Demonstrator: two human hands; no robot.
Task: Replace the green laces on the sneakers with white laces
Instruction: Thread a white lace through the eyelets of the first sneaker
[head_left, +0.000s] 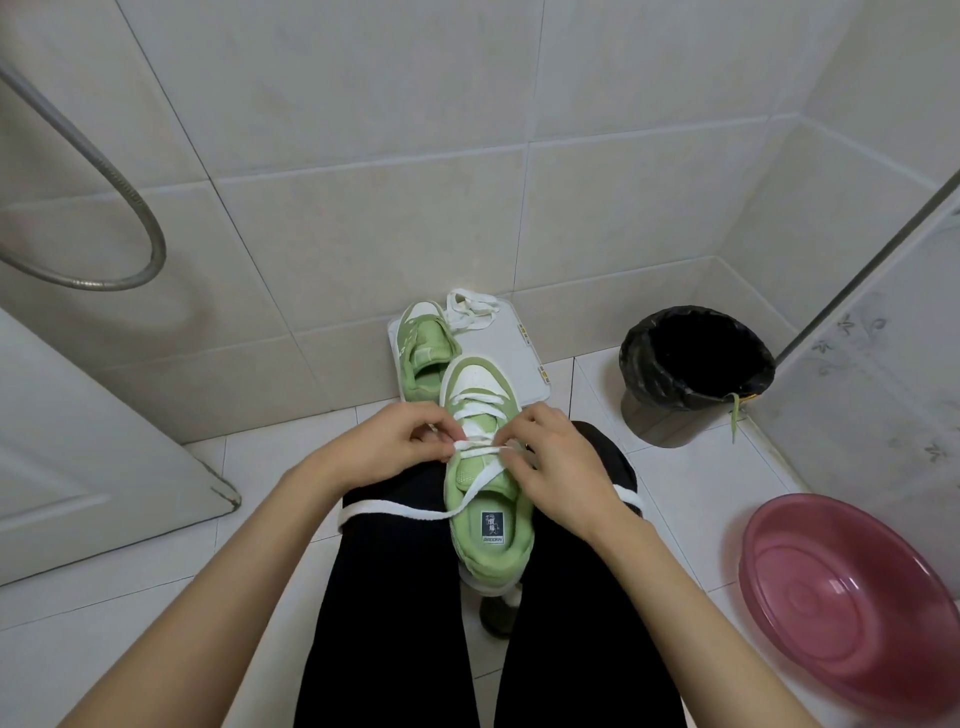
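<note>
Lap bears sneaker; left hand, right hand flank it, each pinching white lace strung between them

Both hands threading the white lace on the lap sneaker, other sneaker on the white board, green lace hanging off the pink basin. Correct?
One error: in the head view the green lace hangs over the rim of the black bin, not the pink basin. Otherwise right: left hand and right hand pinch the white lace on the lap sneaker; the other sneaker sits on the white board.
</note>
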